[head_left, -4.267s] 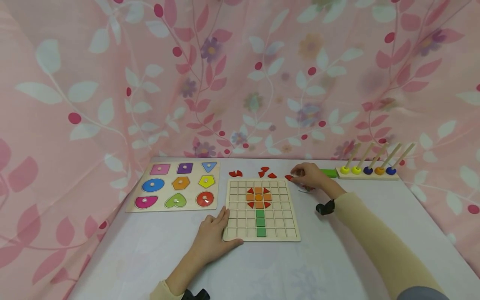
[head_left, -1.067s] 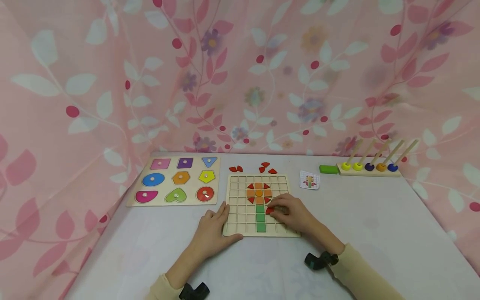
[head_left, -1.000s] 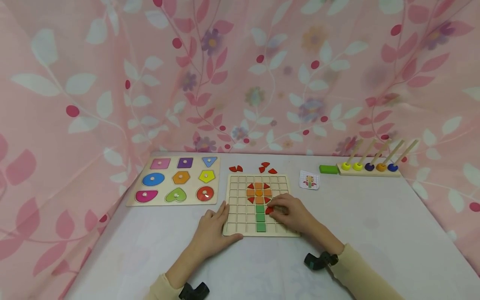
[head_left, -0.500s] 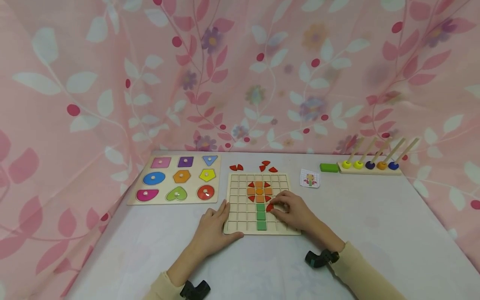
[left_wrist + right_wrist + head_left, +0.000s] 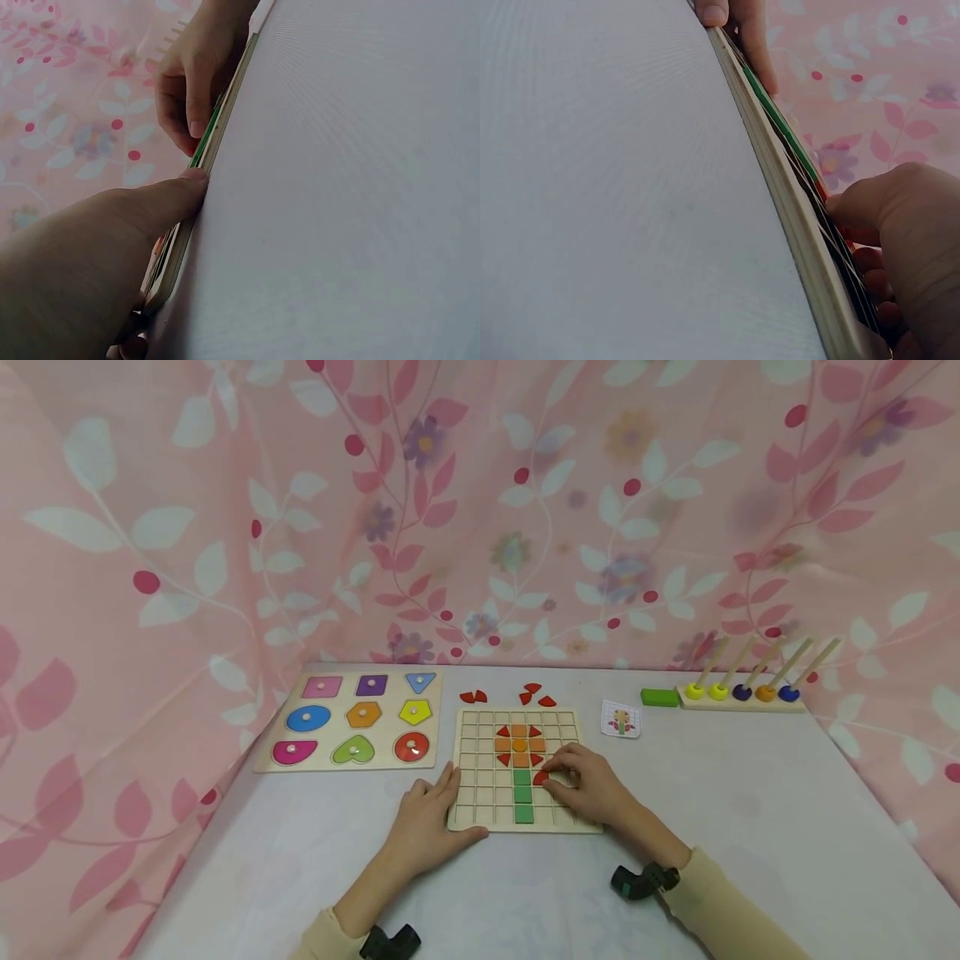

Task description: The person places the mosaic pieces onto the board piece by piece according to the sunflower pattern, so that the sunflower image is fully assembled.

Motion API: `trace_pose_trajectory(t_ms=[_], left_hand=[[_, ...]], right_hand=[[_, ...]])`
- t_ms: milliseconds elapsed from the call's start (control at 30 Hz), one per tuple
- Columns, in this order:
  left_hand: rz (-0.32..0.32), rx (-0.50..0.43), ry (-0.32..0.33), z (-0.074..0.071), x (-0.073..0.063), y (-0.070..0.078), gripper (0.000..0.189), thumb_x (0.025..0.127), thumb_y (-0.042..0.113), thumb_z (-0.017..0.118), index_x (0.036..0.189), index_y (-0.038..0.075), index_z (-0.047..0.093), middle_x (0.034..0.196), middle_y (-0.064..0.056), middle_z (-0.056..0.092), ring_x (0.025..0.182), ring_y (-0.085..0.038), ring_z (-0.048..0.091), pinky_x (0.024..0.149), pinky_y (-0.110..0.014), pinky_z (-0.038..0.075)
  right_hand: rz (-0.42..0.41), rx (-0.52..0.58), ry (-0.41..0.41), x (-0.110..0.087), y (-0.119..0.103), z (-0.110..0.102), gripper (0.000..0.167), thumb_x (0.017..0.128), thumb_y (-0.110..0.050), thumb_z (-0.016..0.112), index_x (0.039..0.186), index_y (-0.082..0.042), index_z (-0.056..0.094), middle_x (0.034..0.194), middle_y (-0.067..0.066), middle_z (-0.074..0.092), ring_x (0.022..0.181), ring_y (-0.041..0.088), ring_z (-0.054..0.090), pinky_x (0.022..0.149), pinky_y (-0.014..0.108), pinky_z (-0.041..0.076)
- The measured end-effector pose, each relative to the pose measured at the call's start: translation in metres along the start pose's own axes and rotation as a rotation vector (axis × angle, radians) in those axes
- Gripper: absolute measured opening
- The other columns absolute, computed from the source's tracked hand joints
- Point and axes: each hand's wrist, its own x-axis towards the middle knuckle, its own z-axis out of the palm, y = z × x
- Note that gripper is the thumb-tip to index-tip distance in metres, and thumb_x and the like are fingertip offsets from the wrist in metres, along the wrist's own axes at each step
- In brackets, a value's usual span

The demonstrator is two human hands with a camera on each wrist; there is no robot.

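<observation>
A square wooden grid board (image 5: 476,789) lies on the table. Orange squares around an orange round piece (image 5: 519,745), with small red triangles between them, form a flower on it; green squares (image 5: 523,795) run below as a stem. My right hand (image 5: 588,785) pinches a red fan-shaped piece (image 5: 540,778) between thumb and fingers, just right of the upper green square. My left hand (image 5: 423,818) rests at the board's near left corner, fingers along the left side, thumb on the near edge. The left thumb (image 5: 176,199) touches the board edge in the left wrist view.
Several loose red pieces (image 5: 547,702) lie behind the board. A pattern card (image 5: 621,719), a green block (image 5: 659,697) and a peg stand with beads (image 5: 742,702) are at back right. Left stands a knobbed shape puzzle (image 5: 348,718).
From beside the card at back right, my right hand has come to the board with a red piece, uncovering the card. During the last second both hands stay nearly still.
</observation>
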Motion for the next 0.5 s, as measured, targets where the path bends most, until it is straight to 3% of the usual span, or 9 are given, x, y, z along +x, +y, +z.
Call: trace_pose_trajectory(t_ms=[167,500], left_hand=[[0.003,0.006,0.002,-0.0005,0.0022,-0.0004,0.109,0.082,0.071,0.079,0.162,0.005,0.043,0.171,-0.010,0.037,0.093,-0.014,0.038,0.077,-0.031,0.034],[0.000,0.000,-0.006,0.0006,0.0012,-0.0004,0.109,0.082,0.072,0.078,0.162,0.006,0.043,0.170,-0.010,0.038,0.093,-0.014,0.039,0.078,-0.031,0.034]], right_hand=[[-0.017,0.007,0.013,0.0015,-0.0009,-0.0018,0.017,0.092,-0.017,0.084,0.108,-0.015,0.080,0.107,-0.004,0.069,0.093,0.014,0.058,0.077,0.027,0.048],[0.049,0.032,-0.008,-0.0010,-0.0008,-0.0027,0.018,0.093,-0.017,0.082,0.111,-0.016,0.081,0.110,-0.003,0.071,0.101,0.017,0.062,0.086,0.034,0.052]])
